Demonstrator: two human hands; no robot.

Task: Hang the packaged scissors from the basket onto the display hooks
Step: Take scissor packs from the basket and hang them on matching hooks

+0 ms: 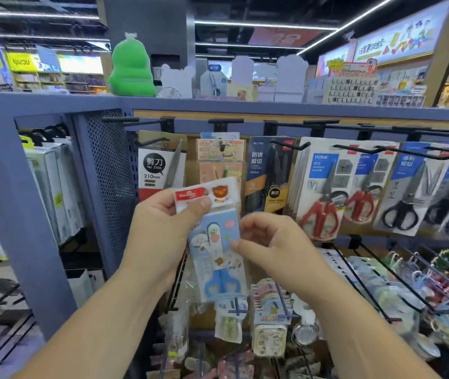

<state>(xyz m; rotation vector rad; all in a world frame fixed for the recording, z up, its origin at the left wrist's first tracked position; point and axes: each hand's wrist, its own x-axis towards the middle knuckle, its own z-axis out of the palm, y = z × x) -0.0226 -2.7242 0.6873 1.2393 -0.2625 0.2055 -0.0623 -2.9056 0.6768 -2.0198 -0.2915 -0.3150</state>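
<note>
My left hand point(163, 228) pinches the top of a pack of blue children's scissors point(218, 250), thumb over its white header card with a red label. My right hand point(270, 242) touches the pack's right edge with thumb and fingertips. The pack hangs upright in front of the display wall, just below a hook point(222, 144) that carries similar cartoon scissor packs point(220, 157). Black display hooks point(290, 144) line the wall. No basket shows.
Large scissor packs hang left point(160, 165) and right: black point(270, 173), red-handled point(321, 187), black-handled point(406, 192). A perforated blue panel point(108, 176) stands at the left. Lower hooks point(382, 283) hold small colourful goods. A green plush point(131, 67) sits on top.
</note>
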